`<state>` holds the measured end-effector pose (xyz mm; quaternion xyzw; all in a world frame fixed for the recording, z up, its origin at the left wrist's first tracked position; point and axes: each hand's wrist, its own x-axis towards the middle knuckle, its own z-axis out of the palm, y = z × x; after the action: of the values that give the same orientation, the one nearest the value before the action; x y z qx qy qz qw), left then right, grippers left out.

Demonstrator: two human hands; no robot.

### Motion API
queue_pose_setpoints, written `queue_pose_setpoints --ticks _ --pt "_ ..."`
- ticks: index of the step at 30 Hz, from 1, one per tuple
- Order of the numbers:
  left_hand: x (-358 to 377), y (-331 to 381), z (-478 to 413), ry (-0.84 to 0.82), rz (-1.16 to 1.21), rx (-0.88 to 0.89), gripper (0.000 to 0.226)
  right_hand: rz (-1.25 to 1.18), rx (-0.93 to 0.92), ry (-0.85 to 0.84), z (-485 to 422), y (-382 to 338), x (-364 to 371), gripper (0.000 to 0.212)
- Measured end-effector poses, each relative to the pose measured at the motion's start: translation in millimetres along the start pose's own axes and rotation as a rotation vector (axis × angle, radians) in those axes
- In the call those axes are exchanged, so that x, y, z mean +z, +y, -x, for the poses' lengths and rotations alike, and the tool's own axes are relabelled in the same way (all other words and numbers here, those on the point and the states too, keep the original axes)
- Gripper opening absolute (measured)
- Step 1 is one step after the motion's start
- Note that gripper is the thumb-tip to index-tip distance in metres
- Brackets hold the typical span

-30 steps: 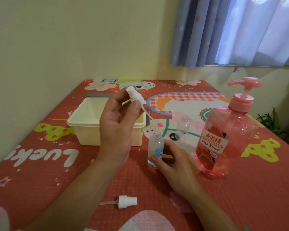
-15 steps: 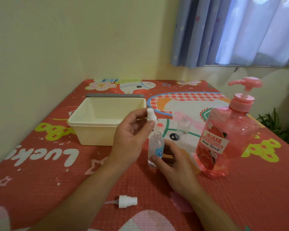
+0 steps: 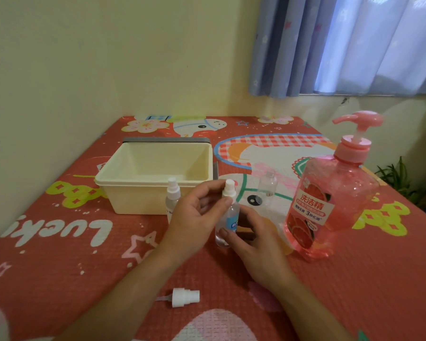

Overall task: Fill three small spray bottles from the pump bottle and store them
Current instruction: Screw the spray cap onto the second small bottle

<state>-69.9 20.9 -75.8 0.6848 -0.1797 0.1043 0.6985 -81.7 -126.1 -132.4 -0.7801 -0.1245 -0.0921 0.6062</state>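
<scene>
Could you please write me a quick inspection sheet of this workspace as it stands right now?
Surface: red cartoon-print mat covering the table.
Job's things: pink pump bottle upright; capped spray bottle before the cream bin; open clear bottle behind; loose spray cap lying near.
Clutter: nothing seen.
Grippers: left hand fits a spray head on the blue-labelled bottle; right hand steadies it.
Cables: nothing seen.
Surroundings: yellow wall, blue curtain, plant.
</scene>
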Motion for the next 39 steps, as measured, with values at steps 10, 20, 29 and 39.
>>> queue_pose_setpoints --ticks 10,20,29,39 --pt "4.6 -0.9 1.0 -0.002 0.008 -0.006 0.026 0.008 -0.007 -0.006 -0.1 -0.6 -0.9 0.038" --pt "2.0 -4.9 -1.1 -0.040 -0.044 -0.001 0.025 0.001 -0.004 -0.010 -0.3 1.3 -0.9 0.040" --pt "8.3 -2.5 -1.6 -0.036 -0.006 -0.081 0.021 -0.012 -0.011 -0.018 -0.6 0.5 -1.2 0.036" --pt "7.6 -5.2 0.8 -0.104 0.018 -0.090 0.029 0.001 -0.022 -0.017 -0.4 0.7 -1.8 0.035"
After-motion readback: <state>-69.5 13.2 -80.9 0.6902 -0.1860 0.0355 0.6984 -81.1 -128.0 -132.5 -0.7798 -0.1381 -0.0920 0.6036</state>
